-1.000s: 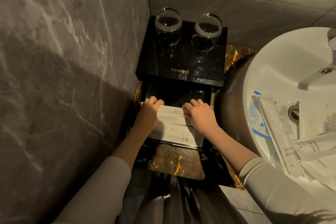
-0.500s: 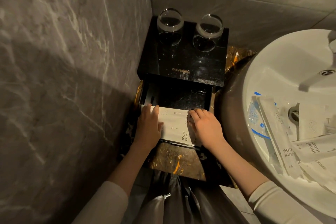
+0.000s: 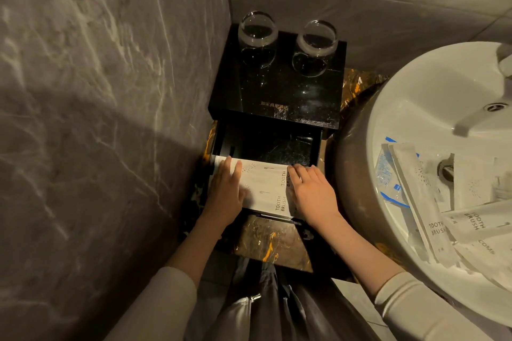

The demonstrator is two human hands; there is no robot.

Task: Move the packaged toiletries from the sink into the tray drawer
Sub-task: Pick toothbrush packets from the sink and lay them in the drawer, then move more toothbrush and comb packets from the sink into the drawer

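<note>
Over the last second both hands have flattened out and slid toward the front of the tray drawer (image 3: 315, 144), so the toothbrush packets (image 3: 266, 188) now lie squared side by side at the drawer's front end; that batch looks placed. The left hand (image 3: 225, 194) rests palm down on the packets' left edge, fingers straight and together. The right hand (image 3: 313, 191) lies flat on their right edge, fingers spread, gripping nothing. More packaged toiletries (image 3: 443, 219) wait in the sink (image 3: 415, 86), right of the drawer.
</note>
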